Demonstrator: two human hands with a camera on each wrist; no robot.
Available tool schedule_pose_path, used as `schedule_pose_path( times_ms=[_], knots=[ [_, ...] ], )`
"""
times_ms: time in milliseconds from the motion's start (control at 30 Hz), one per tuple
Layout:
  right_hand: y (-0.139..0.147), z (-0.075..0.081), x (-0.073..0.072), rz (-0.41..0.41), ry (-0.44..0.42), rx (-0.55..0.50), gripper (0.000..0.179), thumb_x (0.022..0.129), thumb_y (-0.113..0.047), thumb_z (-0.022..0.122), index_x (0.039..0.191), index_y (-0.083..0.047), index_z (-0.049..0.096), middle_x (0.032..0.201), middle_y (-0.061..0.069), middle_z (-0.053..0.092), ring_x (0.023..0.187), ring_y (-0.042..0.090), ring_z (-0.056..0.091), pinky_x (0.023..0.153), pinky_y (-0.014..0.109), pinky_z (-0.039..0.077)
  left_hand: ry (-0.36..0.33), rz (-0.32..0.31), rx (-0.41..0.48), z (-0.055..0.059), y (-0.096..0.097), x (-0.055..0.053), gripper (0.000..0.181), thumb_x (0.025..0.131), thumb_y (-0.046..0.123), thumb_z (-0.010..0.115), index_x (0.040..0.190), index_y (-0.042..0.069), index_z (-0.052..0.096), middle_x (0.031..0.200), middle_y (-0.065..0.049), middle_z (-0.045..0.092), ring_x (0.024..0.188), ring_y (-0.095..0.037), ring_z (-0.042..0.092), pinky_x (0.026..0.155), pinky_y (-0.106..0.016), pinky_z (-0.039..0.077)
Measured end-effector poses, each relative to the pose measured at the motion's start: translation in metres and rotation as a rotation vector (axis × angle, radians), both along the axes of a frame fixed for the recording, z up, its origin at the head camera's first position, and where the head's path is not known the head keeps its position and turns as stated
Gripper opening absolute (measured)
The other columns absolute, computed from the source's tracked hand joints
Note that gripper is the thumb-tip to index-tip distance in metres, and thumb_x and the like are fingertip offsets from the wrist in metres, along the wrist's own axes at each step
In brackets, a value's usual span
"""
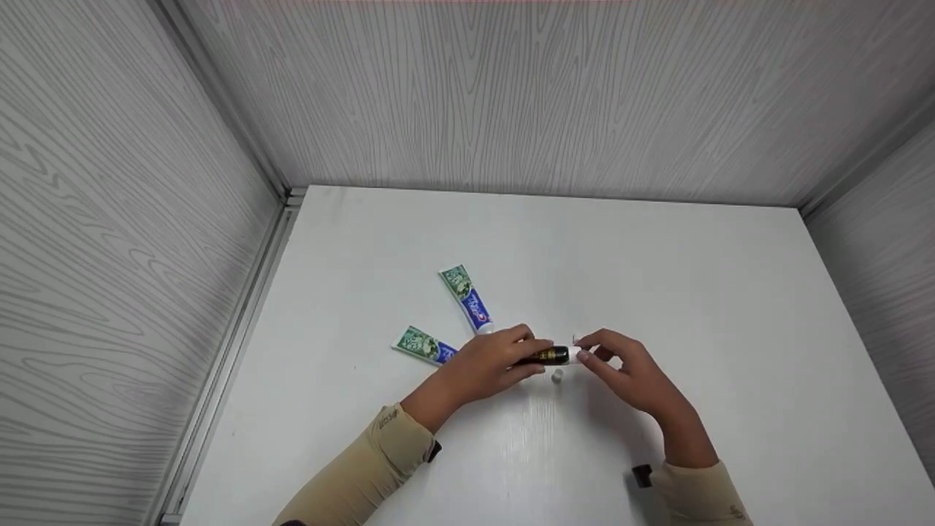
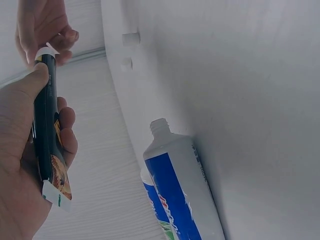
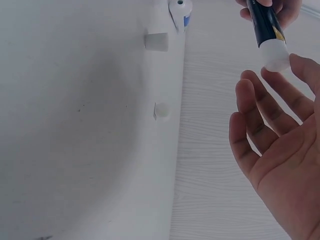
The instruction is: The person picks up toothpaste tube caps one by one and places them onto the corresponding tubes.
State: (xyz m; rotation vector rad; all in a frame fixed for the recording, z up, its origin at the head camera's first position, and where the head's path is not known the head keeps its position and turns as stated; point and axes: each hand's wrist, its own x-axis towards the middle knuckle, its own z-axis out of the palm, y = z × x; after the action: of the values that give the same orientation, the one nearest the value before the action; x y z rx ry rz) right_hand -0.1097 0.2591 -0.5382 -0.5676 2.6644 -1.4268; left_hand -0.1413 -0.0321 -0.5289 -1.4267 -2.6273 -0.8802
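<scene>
My left hand (image 1: 482, 365) grips a black toothpaste tube (image 1: 553, 356), its white cap (image 3: 275, 55) pointing right toward my other hand. In the left wrist view the thumb lies along the tube, with the fingers curled round the other side. The right hand (image 1: 627, 374) pinches that cap between thumb and index finger; its other fingers are loosely bent beneath. Two blue, green and white toothpaste tubes lie by the left hand: one farther back (image 1: 466, 298), one (image 1: 424, 345) partly hidden behind the hand. The nearer tube shows a bare threaded neck (image 2: 160, 127) in the left wrist view.
Two loose white caps stand on the white table (image 1: 365, 248): a tapered one (image 3: 157, 42) and a smaller-looking one (image 3: 162, 110). Wood-grain panels (image 1: 467, 95) enclose the table at the back and both sides.
</scene>
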Motion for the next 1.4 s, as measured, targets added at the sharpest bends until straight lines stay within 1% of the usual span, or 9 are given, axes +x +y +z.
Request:
schedule_pose_path(
  times_ms=[133,300,500,600,667,733,833,967,1400],
  knots=[
    [-0.0002,0.0002,-0.0004,-0.009,-0.04,0.0,0.017,0.11,-0.026,0.062,0.116,-0.02,0.077,0.111,0.001,0.075,0.087,0.021,0.068,0.08,0.033,0.055,0.006,0.001,0.008,-0.0001,0.0006,0.0006,0.039,0.108,0.034,0.063,0.144,0.019,0.066,0.117,-0.001,0.066,0.088,-0.008,0.061,0.076,-0.02,0.052],
    [0.0007,0.0005,-0.0009,-0.023,-0.057,0.011,0.023,0.112,-0.028,0.058,0.108,-0.015,0.077,0.097,0.012,0.071,0.085,0.016,0.063,0.077,0.034,0.052,-0.004,0.001,0.02,0.0011,0.0006,0.0007,0.039,0.108,0.033,0.063,0.144,0.018,0.066,0.119,-0.003,0.067,0.091,-0.01,0.063,0.079,-0.023,0.055],
    [0.0026,0.0013,0.0012,-0.051,0.033,0.003,0.014,0.106,-0.024,0.069,0.118,-0.022,0.075,0.115,0.003,0.076,0.089,0.012,0.067,0.082,0.033,0.055,-0.019,0.0,0.017,0.0005,-0.0003,-0.0011,0.039,0.108,0.034,0.063,0.144,0.019,0.066,0.119,-0.003,0.067,0.093,-0.011,0.064,0.081,-0.025,0.057],
    [0.0023,0.0022,0.0025,-0.033,0.133,-0.03,0.023,0.098,-0.015,0.079,0.12,-0.016,0.073,0.116,0.002,0.075,0.087,0.013,0.069,0.082,0.03,0.055,-0.033,0.002,0.013,0.0011,-0.0006,-0.0012,0.039,0.108,0.034,0.064,0.144,0.019,0.067,0.119,-0.003,0.067,0.093,-0.011,0.064,0.082,-0.025,0.057],
    [0.0005,0.0045,0.0041,-0.025,0.181,-0.046,0.032,0.091,-0.006,0.084,0.121,-0.011,0.073,0.115,0.005,0.074,0.086,0.017,0.069,0.083,0.027,0.055,-0.039,0.003,0.009,0.0018,-0.0007,-0.0009,0.039,0.108,0.034,0.064,0.144,0.019,0.067,0.119,-0.003,0.068,0.094,-0.011,0.065,0.082,-0.025,0.057],
    [-0.0007,0.0056,0.0048,-0.012,0.216,-0.052,0.04,0.085,0.0,0.088,0.121,-0.011,0.072,0.115,0.004,0.074,0.086,0.019,0.07,0.082,0.025,0.054,-0.031,0.002,0.006,0.0013,-0.001,-0.0006,0.039,0.108,0.034,0.064,0.144,0.019,0.067,0.119,-0.003,0.067,0.093,-0.011,0.065,0.082,-0.025,0.057],
    [-0.0021,0.0063,0.0056,0.001,0.223,-0.05,0.049,0.08,0.006,0.089,0.121,-0.014,0.072,0.116,0.001,0.073,0.086,0.021,0.07,0.082,0.026,0.054,-0.009,-0.007,0.011,-0.001,-0.0012,-0.0005,0.039,0.108,0.033,0.064,0.144,0.018,0.066,0.119,-0.003,0.067,0.091,-0.011,0.064,0.079,-0.026,0.056],
    [-0.0024,0.0047,0.0048,0.023,0.234,-0.045,0.051,0.079,0.007,0.089,0.12,-0.018,0.072,0.116,-0.002,0.073,0.086,0.019,0.07,0.082,0.027,0.054,0.01,-0.016,0.024,-0.0028,-0.001,0.0001,0.037,0.108,0.032,0.064,0.142,0.017,0.067,0.117,-0.002,0.066,0.089,-0.01,0.063,0.077,-0.025,0.054],
    [-0.0039,0.0047,0.0035,0.067,0.232,-0.055,0.039,0.082,0.008,0.086,0.114,-0.011,0.073,0.114,0.003,0.075,0.085,0.017,0.069,0.081,0.028,0.055,0.013,-0.018,0.019,0.0003,-0.0008,0.0023,0.039,0.108,0.032,0.064,0.143,0.016,0.067,0.115,-0.003,0.067,0.085,-0.01,0.062,0.074,-0.022,0.051]
  ],
)
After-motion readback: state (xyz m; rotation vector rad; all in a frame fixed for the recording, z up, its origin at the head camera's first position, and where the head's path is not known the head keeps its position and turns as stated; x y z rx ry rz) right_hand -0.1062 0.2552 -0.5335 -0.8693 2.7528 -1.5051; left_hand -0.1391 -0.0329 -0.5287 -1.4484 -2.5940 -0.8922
